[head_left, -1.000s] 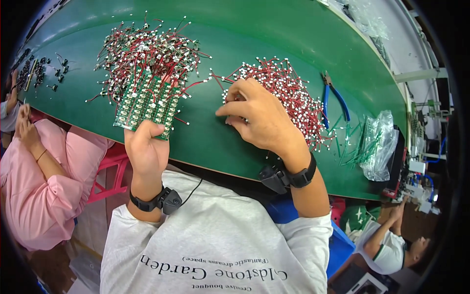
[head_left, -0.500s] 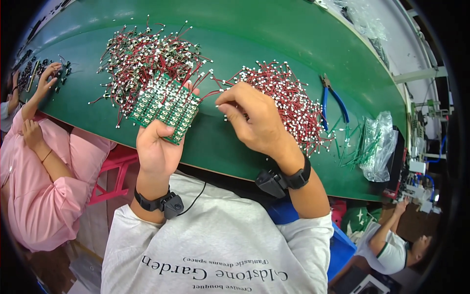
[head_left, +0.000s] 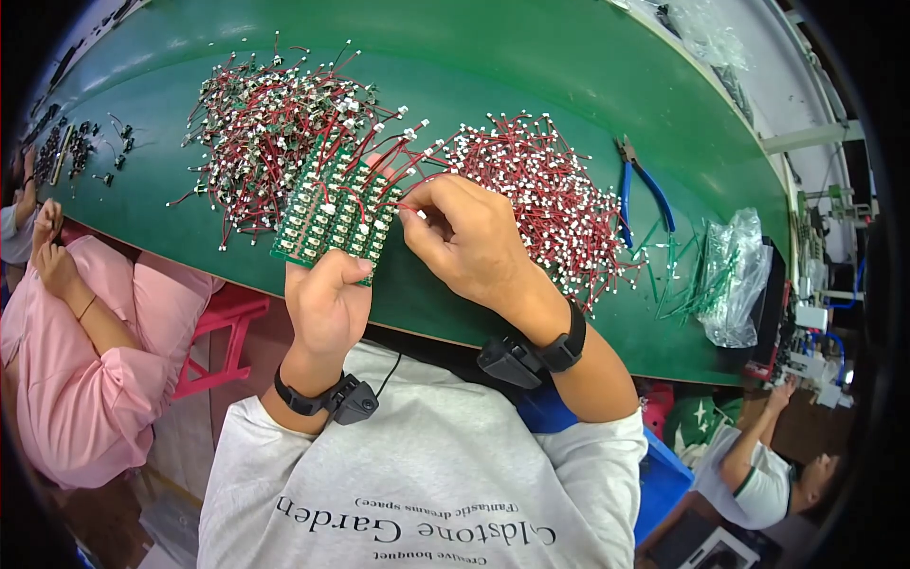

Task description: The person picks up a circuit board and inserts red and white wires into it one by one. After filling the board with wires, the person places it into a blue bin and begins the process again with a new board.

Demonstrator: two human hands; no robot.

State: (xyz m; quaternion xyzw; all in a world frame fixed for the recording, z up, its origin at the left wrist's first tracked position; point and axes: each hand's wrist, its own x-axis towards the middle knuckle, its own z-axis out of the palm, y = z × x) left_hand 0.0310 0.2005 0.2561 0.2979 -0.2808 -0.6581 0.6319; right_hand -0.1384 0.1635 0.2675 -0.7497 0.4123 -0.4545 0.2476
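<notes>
A green circuit board panel (head_left: 318, 220) with rows of small white parts rests in my left hand (head_left: 329, 303), thumb on its lower edge and fingers beneath. Red wires with white plugs stick up from its upper right part. Beside the panel's right edge, my right hand (head_left: 466, 248) pinches a red wire lead (head_left: 409, 208) between thumb and forefinger. Behind the panel lies a pile of small boards with red wires (head_left: 275, 123). To the right of it is a heap of red wire leads with white connectors (head_left: 540, 180), partly hidden by my right hand.
Blue-handled cutters (head_left: 646, 194) lie right of the heap, near green strips (head_left: 668, 275) and a clear plastic bag (head_left: 735, 284). A person in pink (head_left: 104, 332) sits at the left by black parts (head_left: 81, 147); another person (head_left: 754, 474) is at the lower right.
My left hand has brought the panel slightly right and tilted it. My right hand has moved a little left and down, closer to the panel's edge. The pink-clad person's hand has withdrawn from the black parts.
</notes>
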